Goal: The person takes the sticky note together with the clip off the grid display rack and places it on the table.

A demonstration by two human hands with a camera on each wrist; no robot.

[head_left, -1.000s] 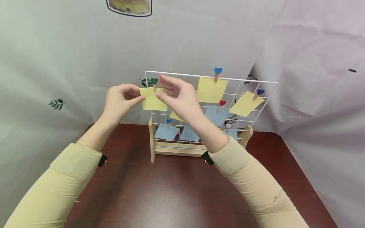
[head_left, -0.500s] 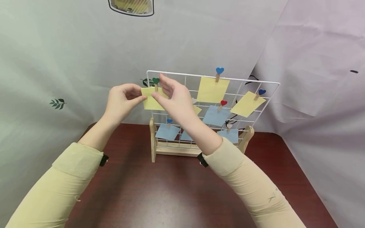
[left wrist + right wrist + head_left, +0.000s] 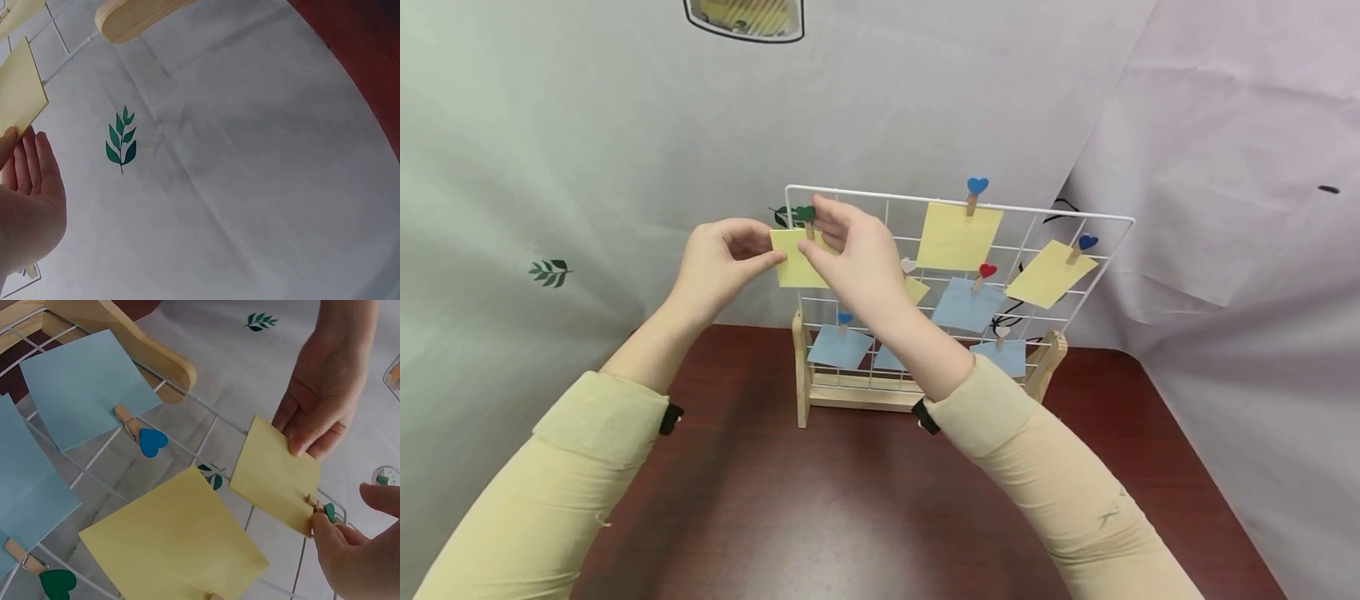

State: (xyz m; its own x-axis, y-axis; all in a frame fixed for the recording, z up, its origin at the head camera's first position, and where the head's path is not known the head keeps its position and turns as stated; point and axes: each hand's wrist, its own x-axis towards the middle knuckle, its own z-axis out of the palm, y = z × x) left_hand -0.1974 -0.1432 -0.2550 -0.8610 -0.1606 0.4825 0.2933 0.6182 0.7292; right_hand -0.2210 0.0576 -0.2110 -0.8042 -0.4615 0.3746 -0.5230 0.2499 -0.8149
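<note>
My left hand (image 3: pixel 718 262) pinches the left edge of a yellow note (image 3: pixel 790 265) between thumb and fingers at the grid's upper left corner. A small wooden clothespin with a green heart (image 3: pixel 805 213) sits at that note's upper edge. My right hand (image 3: pixel 865 254) grips at this clothespin (image 3: pixel 312 502), one fingertip right over it and another finger held apart. Part of the note is hidden behind the right hand in the head view. Nearby in the right wrist view hang another yellow note (image 3: pixel 175 534) and a blue note (image 3: pixel 90 387) under a blue heart clothespin (image 3: pixel 150 442).
The white wire grid (image 3: pixel 1060 215) stands on wooden legs (image 3: pixel 801 371) on a dark red table (image 3: pixel 850 508). More yellow and blue notes hang from it by heart clothespins, including a red heart (image 3: pixel 987 271). A pale cloth with printed leaves (image 3: pixel 550 272) rises behind.
My right hand has shifted slightly left over the note, uncovering a white heart clothespin behind it. The green heart has tipped a little left. My left hand keeps its pinch.
</note>
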